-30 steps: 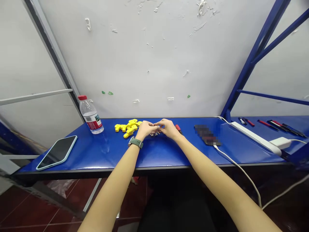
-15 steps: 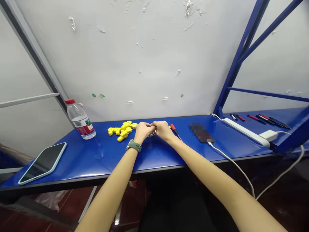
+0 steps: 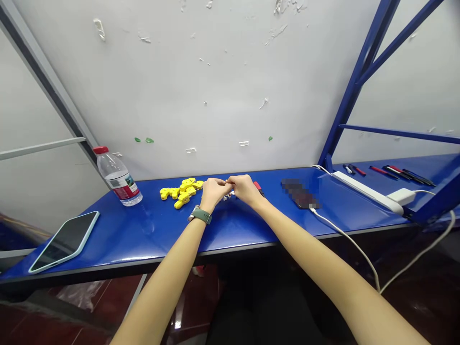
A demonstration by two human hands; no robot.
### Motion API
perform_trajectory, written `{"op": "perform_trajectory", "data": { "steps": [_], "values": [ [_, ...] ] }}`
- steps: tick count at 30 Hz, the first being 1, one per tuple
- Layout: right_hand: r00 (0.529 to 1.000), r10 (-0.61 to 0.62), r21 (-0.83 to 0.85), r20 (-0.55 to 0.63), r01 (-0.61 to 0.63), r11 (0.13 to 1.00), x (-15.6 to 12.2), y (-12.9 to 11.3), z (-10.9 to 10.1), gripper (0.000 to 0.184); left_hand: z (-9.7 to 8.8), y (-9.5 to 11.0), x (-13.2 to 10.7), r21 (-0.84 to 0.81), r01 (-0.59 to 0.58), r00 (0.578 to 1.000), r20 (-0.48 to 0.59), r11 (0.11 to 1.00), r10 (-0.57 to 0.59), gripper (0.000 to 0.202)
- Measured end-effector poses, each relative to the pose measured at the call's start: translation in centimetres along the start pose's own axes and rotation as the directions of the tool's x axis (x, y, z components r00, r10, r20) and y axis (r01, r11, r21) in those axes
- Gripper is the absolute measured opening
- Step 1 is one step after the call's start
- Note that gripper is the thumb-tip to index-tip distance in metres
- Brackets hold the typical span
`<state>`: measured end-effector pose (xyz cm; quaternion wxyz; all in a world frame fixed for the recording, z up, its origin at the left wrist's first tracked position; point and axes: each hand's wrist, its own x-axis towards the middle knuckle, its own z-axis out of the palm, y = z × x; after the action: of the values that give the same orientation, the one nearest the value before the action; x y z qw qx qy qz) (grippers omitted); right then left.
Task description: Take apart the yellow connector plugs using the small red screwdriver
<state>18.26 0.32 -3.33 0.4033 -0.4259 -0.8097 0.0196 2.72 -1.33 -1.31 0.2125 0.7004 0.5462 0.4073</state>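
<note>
My left hand (image 3: 212, 191), with a green watch on its wrist, and my right hand (image 3: 245, 188) meet fingertip to fingertip over the blue bench (image 3: 151, 230). Both hands are closed in a pinch on a small part between them, too small to name. A few tiny metal bits (image 3: 228, 196) lie on the bench just under the fingers. A heap of yellow plastic parts (image 3: 181, 190) sits just left of my left hand. A red-handled screwdriver (image 3: 258, 187) pokes out behind my right hand.
A water bottle with a red cap (image 3: 117, 178) stands at the back left. A phone (image 3: 63, 240) lies near the left front edge. A blurred dark device (image 3: 300, 197) with a white cable, a white power strip (image 3: 366, 192) and several pens (image 3: 391, 172) lie to the right.
The view has shifted slightly, so everything sits a little lower left in frame. My hands stay pinched together at the same spot on the bench, raised slightly.
</note>
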Motion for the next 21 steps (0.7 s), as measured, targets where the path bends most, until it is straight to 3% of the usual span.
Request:
{"op": "perform_trajectory", "data": {
  "steps": [6,12,17,21],
  "values": [
    [0.999,-0.034,-0.044,-0.003,0.033,0.998,-0.2,-0.1,0.0,0.026,0.3,0.2,0.0,0.035,-0.026,0.999,-0.035,0.999,0.027,0.03],
    [0.999,0.031,0.0,-0.042,-0.031,1.0,-0.3,-0.3,-0.7,0.021,0.2,0.0,-0.2,0.024,-0.027,0.999,-0.036,0.999,0.027,0.028],
    [0.987,0.157,0.213,-0.026,-0.148,0.966,-0.1,0.0,-0.9,0.017,0.2,-1.0,0.4,-0.105,0.053,0.998,0.02,0.993,-0.051,0.022],
    [0.964,0.261,0.319,-0.041,-0.235,0.918,0.0,0.6,-1.0,0.012,0.3,-1.7,0.8,-0.321,0.186,0.981,0.112,0.929,-0.157,0.016]
  ]
}}
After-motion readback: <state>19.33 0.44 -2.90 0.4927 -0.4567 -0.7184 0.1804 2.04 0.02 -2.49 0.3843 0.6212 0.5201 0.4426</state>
